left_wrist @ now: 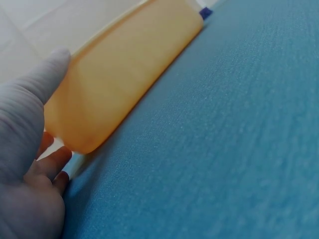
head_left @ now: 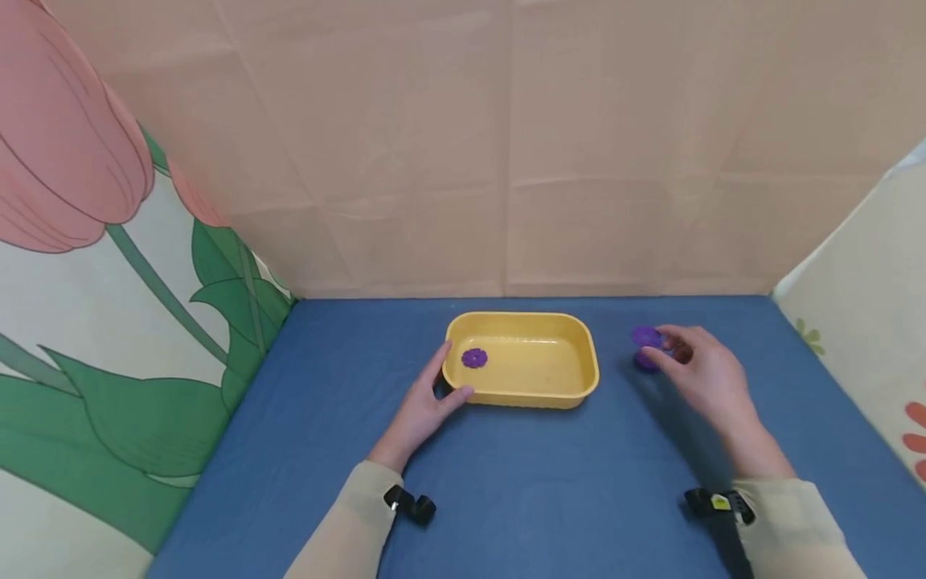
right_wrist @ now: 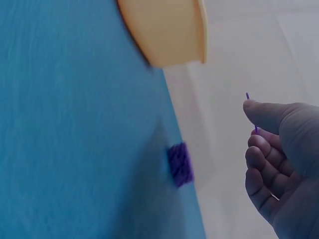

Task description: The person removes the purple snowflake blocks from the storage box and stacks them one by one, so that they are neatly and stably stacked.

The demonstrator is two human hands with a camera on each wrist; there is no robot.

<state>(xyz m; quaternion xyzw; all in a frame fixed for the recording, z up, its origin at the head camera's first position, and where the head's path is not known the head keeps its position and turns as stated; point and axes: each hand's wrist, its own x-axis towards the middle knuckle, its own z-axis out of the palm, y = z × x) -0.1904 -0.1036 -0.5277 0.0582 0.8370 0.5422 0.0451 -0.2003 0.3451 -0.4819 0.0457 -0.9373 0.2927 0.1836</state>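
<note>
My left hand (head_left: 423, 402) grips the left end of a shallow yellow tray (head_left: 535, 400), thumb at the front side and fingers at the left end. In the left wrist view, the thumb (left_wrist: 55, 74) lies along the tray's wall. One purple flower-shaped piece (head_left: 474, 358) lies inside, toward the left. Right of the tray, my right hand (head_left: 705, 374) pinches a thin purple flower-shaped piece (head_left: 646, 336) between thumb and fingers. The right wrist view shows that held piece (right_wrist: 247, 95) edge-on, raised off the table. Below it stands a short purple stack (right_wrist: 180, 164) with a ridged side.
A blue cloth (head_left: 550, 490) covers the table. Behind it rises a plain beige backdrop (head_left: 405, 161). A tulip-printed cloth (head_left: 130, 418) hangs at the left and a pale flowered one (head_left: 868, 322) at the right. Each wrist wears a small black camera.
</note>
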